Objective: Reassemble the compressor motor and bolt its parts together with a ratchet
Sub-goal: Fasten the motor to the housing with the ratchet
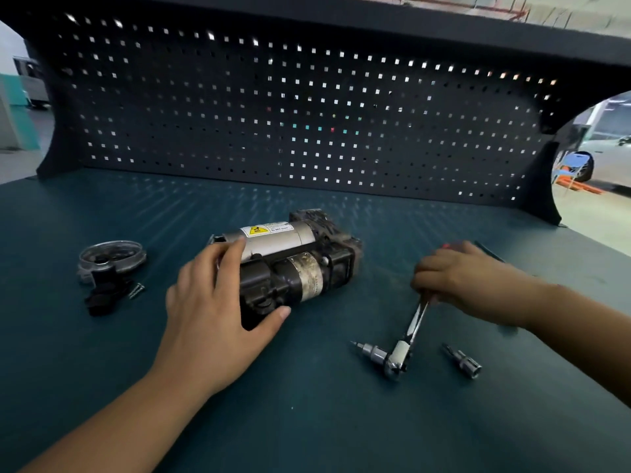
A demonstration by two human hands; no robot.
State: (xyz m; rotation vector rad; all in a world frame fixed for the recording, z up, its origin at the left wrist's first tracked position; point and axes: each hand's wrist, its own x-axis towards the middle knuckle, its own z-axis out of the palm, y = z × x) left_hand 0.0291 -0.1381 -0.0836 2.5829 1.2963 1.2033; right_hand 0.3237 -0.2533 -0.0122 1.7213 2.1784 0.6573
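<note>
The compressor motor (300, 261), black with a silver cylinder and a yellow warning label, lies on its side in the middle of the bench. My left hand (218, 302) grips its left end, thumb at the front, fingers over the top. My right hand (467, 278) holds the handle of a chrome ratchet (406, 343) to the motor's right; the ratchet's head rests on the bench with a bit socket (367, 349) pointing left. A second loose bit socket (464, 361) lies beside it.
At the left lie a round metal cover (112, 256), a black plastic part (102, 295) and a couple of screws (136, 290). The teal bench top (307, 421) ends at a dark pegboard wall (307, 114) behind. A car stands beyond at the right.
</note>
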